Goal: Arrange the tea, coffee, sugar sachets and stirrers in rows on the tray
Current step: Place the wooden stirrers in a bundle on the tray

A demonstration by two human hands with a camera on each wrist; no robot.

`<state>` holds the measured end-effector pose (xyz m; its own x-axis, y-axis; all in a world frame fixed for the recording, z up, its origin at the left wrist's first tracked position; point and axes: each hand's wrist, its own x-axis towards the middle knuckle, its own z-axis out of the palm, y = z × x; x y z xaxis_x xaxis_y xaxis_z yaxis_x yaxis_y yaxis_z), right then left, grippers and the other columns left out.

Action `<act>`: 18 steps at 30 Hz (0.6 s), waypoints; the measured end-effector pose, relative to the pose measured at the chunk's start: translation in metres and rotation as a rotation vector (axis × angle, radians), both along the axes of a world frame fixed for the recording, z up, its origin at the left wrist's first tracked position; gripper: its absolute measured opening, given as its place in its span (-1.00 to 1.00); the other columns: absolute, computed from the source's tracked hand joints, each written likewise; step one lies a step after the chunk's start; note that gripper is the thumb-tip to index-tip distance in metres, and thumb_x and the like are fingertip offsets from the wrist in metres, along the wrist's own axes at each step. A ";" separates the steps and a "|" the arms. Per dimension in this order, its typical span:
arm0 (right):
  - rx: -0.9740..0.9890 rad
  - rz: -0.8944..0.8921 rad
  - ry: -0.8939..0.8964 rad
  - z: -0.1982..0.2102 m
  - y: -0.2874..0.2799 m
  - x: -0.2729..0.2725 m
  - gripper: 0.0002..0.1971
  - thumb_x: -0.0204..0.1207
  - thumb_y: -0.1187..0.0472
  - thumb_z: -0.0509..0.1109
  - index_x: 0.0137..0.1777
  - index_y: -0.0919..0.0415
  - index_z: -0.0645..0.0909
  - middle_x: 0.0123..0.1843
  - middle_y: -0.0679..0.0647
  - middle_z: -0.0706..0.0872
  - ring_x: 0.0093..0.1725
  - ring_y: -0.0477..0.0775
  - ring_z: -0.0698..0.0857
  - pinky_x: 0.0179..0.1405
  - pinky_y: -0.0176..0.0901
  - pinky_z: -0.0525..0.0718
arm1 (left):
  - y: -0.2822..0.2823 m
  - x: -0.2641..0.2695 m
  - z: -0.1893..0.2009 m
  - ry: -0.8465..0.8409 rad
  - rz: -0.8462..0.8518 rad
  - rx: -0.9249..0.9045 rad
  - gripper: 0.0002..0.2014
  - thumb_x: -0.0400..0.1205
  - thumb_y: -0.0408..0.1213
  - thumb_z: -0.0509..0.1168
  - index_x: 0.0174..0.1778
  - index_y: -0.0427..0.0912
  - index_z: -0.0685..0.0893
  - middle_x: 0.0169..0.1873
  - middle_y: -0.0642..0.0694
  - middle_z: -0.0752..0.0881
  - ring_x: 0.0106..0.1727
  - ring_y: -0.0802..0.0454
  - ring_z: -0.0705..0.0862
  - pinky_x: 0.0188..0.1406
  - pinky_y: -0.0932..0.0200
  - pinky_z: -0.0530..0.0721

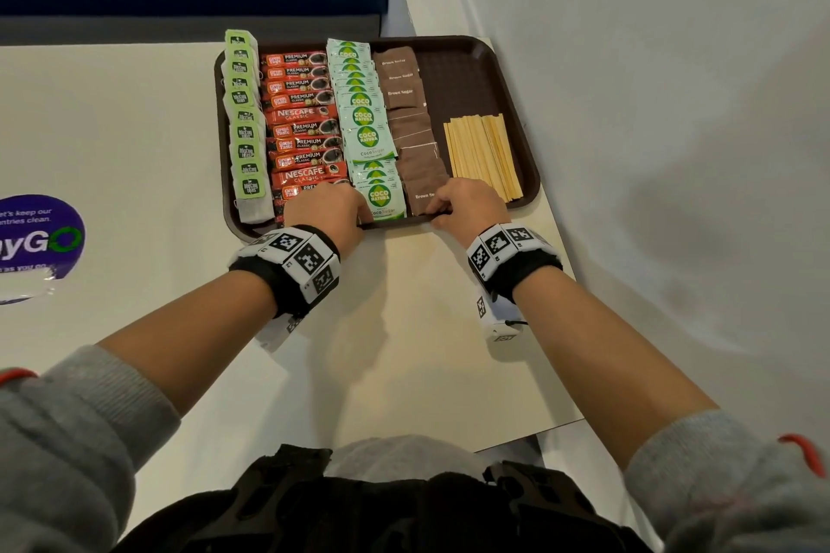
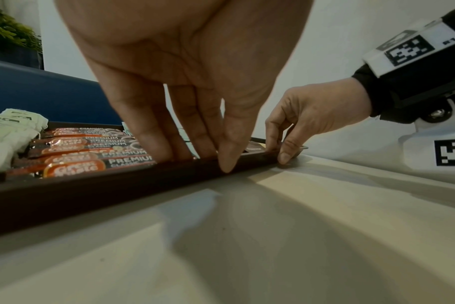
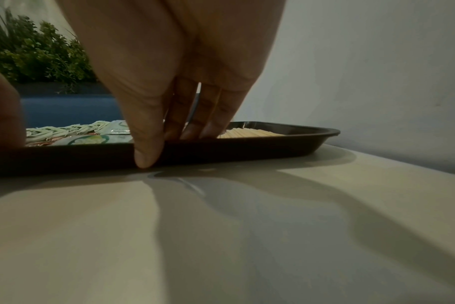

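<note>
- A dark brown tray (image 1: 503, 72) sits at the upper centre of the head view, on a pale tabletop (image 1: 134, 139), its long axis running left to right.
- Five rows run from the tray's far edge toward you. From left to right: green-tagged tea bags (image 1: 245, 126), red coffee sticks (image 1: 301, 117) lying crosswise, green-and-white coco sugar sachets (image 1: 366, 117), brown sugar sachets (image 1: 411, 121), and pale wooden stirrers (image 1: 483, 153) pointing away from you.
- Your left hand (image 1: 328, 204) grips the tray's near rim at the coffee row: fingers lie inside on the sticks, thumb presses the rim's outer face.
- Your right hand (image 1: 465, 204) pinches the same rim at the brown sugar row, fingers inside, thumb outside down to the tabletop.
- Both forearms reach forward from the lower corners, wrists banded with black-and-white markers.
- A purple sticker (image 1: 40, 238) lies at the left edge.
</note>
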<state>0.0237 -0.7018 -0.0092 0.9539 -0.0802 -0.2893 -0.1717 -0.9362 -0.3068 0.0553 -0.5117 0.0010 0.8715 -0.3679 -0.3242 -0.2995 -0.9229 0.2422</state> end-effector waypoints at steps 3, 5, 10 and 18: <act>-0.002 0.007 0.002 0.001 0.001 0.001 -0.85 0.48 0.22 0.45 0.01 0.04 0.76 0.09 -0.02 0.70 0.08 0.03 0.66 0.06 -0.13 0.62 | 0.002 0.001 -0.001 0.001 0.002 0.001 -0.77 0.59 -0.26 0.32 0.08 0.15 0.73 0.10 -0.05 0.72 0.13 -0.15 0.67 -0.16 0.07 0.54; -0.005 0.004 0.007 0.001 0.002 0.001 -0.85 0.48 0.23 0.45 0.01 0.05 0.76 0.08 -0.01 0.70 0.08 0.05 0.66 0.08 -0.10 0.64 | 0.002 0.001 -0.001 0.001 -0.003 -0.008 -0.77 0.59 -0.26 0.32 0.07 0.15 0.74 0.09 -0.05 0.73 0.12 -0.14 0.67 -0.14 0.05 0.59; -0.002 -0.028 0.024 0.004 0.004 0.001 -0.85 0.44 0.23 0.48 -0.01 0.05 0.77 0.07 0.00 0.72 0.06 0.04 0.67 0.08 -0.10 0.66 | 0.005 0.000 -0.001 0.029 -0.007 -0.056 -0.76 0.57 -0.30 0.33 0.07 0.12 0.74 0.08 -0.04 0.74 0.13 -0.14 0.68 -0.02 -0.02 0.68; 0.171 -0.055 -0.043 0.018 0.050 0.007 -0.56 0.23 0.05 0.66 0.10 0.14 0.70 0.02 -0.01 0.69 -0.06 -0.11 0.60 -0.02 -0.24 0.61 | 0.048 -0.007 0.010 0.007 0.265 -0.439 -0.74 0.43 -0.27 0.52 0.01 -0.12 0.69 -0.16 -0.03 0.69 -0.13 0.02 0.63 -0.12 0.20 0.52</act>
